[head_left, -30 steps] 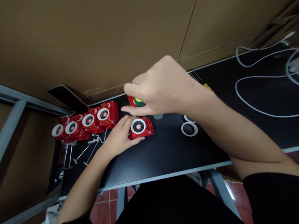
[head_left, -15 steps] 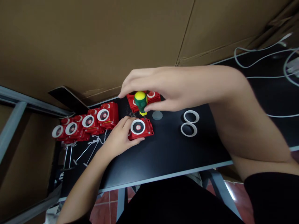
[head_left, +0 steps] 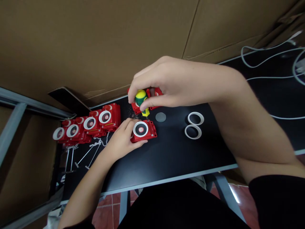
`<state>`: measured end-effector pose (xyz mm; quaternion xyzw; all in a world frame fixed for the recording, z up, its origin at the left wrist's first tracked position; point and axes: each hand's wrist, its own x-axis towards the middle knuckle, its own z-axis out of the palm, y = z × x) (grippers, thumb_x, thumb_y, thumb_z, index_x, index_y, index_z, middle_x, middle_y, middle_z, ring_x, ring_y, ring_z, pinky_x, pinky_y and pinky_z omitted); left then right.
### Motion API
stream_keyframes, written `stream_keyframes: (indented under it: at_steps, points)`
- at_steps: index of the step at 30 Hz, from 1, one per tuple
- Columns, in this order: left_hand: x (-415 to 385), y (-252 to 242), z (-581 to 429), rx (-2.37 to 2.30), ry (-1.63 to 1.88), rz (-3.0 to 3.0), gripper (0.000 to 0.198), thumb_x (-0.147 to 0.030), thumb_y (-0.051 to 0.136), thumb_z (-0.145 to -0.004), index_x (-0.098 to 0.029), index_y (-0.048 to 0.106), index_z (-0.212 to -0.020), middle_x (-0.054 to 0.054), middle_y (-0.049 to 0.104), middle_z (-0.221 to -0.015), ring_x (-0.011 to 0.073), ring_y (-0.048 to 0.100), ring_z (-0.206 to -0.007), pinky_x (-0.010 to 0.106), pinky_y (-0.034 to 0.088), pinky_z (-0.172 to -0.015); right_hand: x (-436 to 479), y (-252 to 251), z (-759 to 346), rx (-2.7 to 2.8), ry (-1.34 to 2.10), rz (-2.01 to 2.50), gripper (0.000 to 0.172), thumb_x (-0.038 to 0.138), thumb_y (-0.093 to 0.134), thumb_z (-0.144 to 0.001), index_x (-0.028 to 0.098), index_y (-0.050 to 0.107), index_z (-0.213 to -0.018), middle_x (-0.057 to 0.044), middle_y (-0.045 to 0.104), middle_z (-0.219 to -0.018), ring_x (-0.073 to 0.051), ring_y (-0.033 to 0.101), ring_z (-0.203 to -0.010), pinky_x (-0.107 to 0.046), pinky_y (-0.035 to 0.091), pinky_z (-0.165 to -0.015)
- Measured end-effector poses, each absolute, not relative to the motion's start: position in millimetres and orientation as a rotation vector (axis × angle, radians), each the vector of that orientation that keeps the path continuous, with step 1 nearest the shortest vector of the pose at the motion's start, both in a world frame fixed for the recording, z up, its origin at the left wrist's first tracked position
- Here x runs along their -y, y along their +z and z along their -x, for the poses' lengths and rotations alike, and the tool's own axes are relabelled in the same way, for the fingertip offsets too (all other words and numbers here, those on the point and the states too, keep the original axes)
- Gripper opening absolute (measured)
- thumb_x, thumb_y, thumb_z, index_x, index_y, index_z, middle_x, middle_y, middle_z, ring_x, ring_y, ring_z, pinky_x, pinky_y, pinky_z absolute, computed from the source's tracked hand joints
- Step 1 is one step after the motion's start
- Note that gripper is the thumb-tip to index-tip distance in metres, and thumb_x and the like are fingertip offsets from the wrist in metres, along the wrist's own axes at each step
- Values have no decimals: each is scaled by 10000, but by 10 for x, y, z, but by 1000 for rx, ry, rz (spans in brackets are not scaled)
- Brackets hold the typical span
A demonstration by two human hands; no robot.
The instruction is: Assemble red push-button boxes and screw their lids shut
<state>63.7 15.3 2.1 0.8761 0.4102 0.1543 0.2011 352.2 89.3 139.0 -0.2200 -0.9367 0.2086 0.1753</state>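
A red box [head_left: 151, 129] with a white ring and a dark round window lies on the black table. My left hand [head_left: 122, 140] is closed around its left side, fingers at the far edge and thumb along the near one. Over it, my right hand [head_left: 157, 86] grips the handle of a green and yellow screwdriver [head_left: 142, 101] between thumb and fingers. The screwdriver leans, with its tip down at the box's far right corner. Just right of the tip lies a clear round disc [head_left: 160, 117]. More red parts [head_left: 135, 109] sit behind, partly covered by my right hand.
Several finished-looking red boxes [head_left: 114, 117] stand in a row at left, with metal T-shaped rods [head_left: 83, 159] and white cord before them. Two white rings [head_left: 193, 132] lie at right. White cables [head_left: 259, 58] run across the far right; a cardboard wall [head_left: 95, 41] rises behind.
My right hand's fingers have closed in around the screwdriver handle, and the handle has tilted a little to the left. My left hand and the box have stayed put.
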Motion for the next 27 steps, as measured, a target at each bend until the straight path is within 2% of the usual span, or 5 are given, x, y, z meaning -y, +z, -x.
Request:
stream_keyframes:
  at_steps: [5,9,16,21,27]
  points:
    - [-161,7,-632,-1141,441,-2447,663,-506,893,-984,-205,580,-1484,151,692,-1397,363,728,-1298,567,644,-1150,-853,1375,-3460,2650,432,774,173,289,752,-1050,195,820,-1178,2,787,-1166,-99,649,-996,-238,453,-880]
    - [-172,7,-623,-1136,439,-2454,670,-477,913,-965,-207,580,-1480,150,694,-1406,366,727,-1312,559,641,-1158,-822,1370,-3407,2701,247,882,299,466,784,-1049,210,797,-1203,-19,781,-1224,-131,657,-995,-265,422,-815]
    - [-163,20,-629,-1139,448,-2460,633,-443,923,-955,-210,599,-1447,143,697,-1406,368,732,-1308,543,642,-1156,-771,1345,-3231,2806,-127,1036,528,623,488,-1163,221,767,-1361,-65,807,-1124,-208,714,-981,-326,404,-794]
    - [-167,11,-638,-1135,448,-2460,639,-459,917,-966,-217,590,-1458,141,698,-1399,358,734,-1295,550,646,-1146,-706,1323,-3172,2811,-291,1161,700,607,265,-1201,171,813,-1216,-114,767,-900,-272,717,-969,-332,388,-805]
    - [-156,16,-628,-1160,428,-2453,638,-447,923,-957,-221,595,-1455,142,691,-1421,373,725,-1324,561,640,-1155,-635,1362,-3258,2734,-174,1212,760,749,324,-1155,155,795,-1107,-91,731,-855,-212,678,-818,-309,364,-739]
